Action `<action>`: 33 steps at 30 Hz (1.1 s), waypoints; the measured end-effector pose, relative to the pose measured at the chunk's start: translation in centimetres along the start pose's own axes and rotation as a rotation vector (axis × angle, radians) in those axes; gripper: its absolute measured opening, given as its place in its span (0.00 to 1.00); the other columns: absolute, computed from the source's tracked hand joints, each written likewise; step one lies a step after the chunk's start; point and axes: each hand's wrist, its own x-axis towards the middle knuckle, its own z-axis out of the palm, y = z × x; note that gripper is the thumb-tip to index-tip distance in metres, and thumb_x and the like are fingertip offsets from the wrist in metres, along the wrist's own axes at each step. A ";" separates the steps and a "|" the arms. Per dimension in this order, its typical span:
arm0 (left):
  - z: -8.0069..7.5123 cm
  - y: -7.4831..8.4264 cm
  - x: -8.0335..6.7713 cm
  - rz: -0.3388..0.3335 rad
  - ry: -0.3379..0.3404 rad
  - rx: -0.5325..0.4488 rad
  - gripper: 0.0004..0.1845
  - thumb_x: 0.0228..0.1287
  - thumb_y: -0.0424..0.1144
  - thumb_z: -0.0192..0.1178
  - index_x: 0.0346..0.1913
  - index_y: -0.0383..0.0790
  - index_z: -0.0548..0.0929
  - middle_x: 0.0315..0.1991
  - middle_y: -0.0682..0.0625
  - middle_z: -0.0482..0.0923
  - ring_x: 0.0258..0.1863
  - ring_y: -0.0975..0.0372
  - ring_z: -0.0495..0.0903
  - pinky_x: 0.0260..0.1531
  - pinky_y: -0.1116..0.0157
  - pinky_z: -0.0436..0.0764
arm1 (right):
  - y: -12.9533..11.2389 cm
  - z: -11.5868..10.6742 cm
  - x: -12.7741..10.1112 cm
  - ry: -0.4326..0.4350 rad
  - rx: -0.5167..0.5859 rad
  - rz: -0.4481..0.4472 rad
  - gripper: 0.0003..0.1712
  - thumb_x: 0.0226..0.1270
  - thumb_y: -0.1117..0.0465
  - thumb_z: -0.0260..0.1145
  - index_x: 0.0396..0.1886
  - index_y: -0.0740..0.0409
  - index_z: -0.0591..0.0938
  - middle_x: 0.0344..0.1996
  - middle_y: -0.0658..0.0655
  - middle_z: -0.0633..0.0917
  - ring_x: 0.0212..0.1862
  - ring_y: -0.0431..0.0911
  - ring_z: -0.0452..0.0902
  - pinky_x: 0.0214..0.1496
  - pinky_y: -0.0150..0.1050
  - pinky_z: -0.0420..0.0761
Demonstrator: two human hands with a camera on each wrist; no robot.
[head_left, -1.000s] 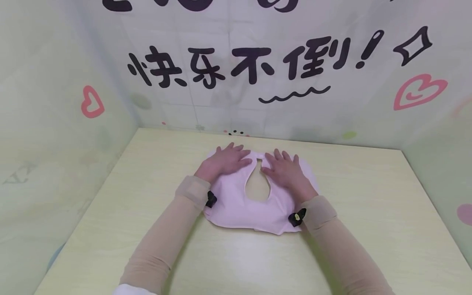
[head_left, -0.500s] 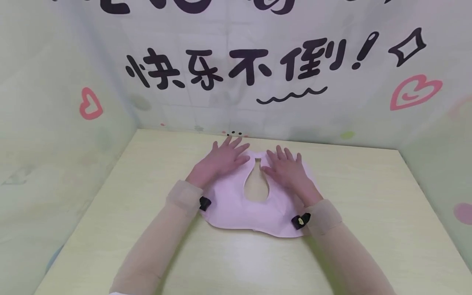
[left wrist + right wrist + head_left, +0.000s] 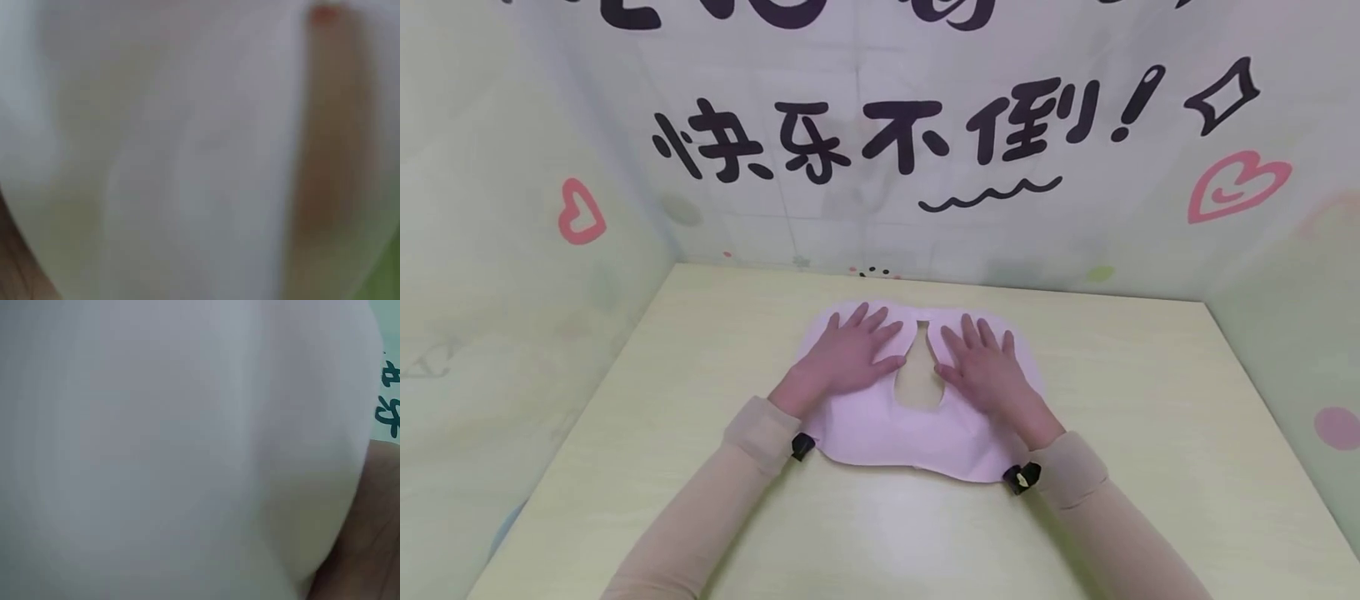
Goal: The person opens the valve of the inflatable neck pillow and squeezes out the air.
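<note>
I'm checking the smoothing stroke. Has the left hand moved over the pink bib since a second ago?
Yes. The left hand has slid back toward the person: its fingertips reached the pink bib's far edge before, and now lie short of it.

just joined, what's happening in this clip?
A person has both hands flat on a pink bib spread on a pale wooden table. The left hand presses the cloth left of the neck opening, the right hand to its right, fingers straight and spread. The bib lies flat, unfolded, its neck tabs pointing toward the back wall. Both wrist views are too blurred to add anything.
</note>
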 end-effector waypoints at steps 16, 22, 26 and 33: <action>0.9 0.0 -0.2 -0.009 -0.021 0.005 0.37 0.79 0.65 0.40 0.82 0.50 0.59 0.82 0.44 0.49 0.81 0.43 0.40 0.71 0.31 0.42 | 0.1 1.1 0.1 -0.009 0.006 0.011 0.40 0.80 0.40 0.53 0.82 0.55 0.59 0.80 0.69 0.51 0.80 0.67 0.44 0.73 0.73 0.44; 1.2 -0.1 -0.1 -0.007 -0.025 0.012 0.37 0.79 0.65 0.40 0.82 0.50 0.58 0.82 0.44 0.48 0.81 0.44 0.40 0.71 0.32 0.42 | 0.1 1.1 0.1 -0.019 0.013 0.012 0.40 0.80 0.40 0.54 0.82 0.55 0.59 0.80 0.69 0.52 0.80 0.67 0.44 0.73 0.73 0.44; 0.6 0.0 -0.3 -0.011 -0.038 -0.007 0.37 0.79 0.65 0.40 0.82 0.49 0.58 0.82 0.43 0.48 0.81 0.43 0.40 0.71 0.32 0.43 | 0.2 1.1 0.0 -0.023 0.034 0.011 0.41 0.80 0.40 0.53 0.83 0.56 0.58 0.80 0.69 0.51 0.80 0.67 0.43 0.74 0.73 0.43; -1.4 0.7 -2.1 -0.010 0.027 -0.010 0.37 0.78 0.64 0.43 0.82 0.51 0.58 0.83 0.47 0.45 0.82 0.46 0.37 0.72 0.32 0.44 | -0.3 0.1 -1.7 0.026 0.070 -0.013 0.43 0.81 0.39 0.50 0.84 0.58 0.53 0.81 0.69 0.47 0.80 0.68 0.40 0.73 0.74 0.44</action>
